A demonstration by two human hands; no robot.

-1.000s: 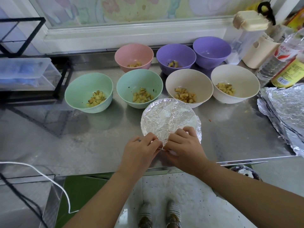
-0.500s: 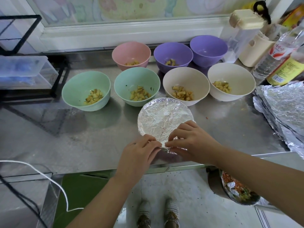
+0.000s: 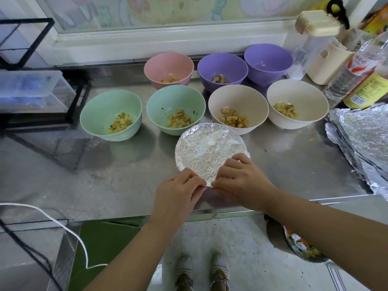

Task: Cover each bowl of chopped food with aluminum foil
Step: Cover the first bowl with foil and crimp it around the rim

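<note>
Both hands are working the foil-covered bowl [image 3: 211, 150] at the frame's centre, just below the row of open bowls. The left hand [image 3: 178, 191] and right hand [image 3: 241, 179] are pinching its near foil edge, fingertips nearly touching.

You get soft, even daylight from the window [image 3: 189, 9] at the back; nothing is dim. The steel tabletop [image 3: 63, 175] shows dull reflections and faint bowl shadows, the foil sheets [image 3: 361, 133] glare mildly. Wide-angle bending curves your frame edges. The centre is sharp, while the left storage box [image 3: 31, 89] and the corners look soft and blurred.
</note>
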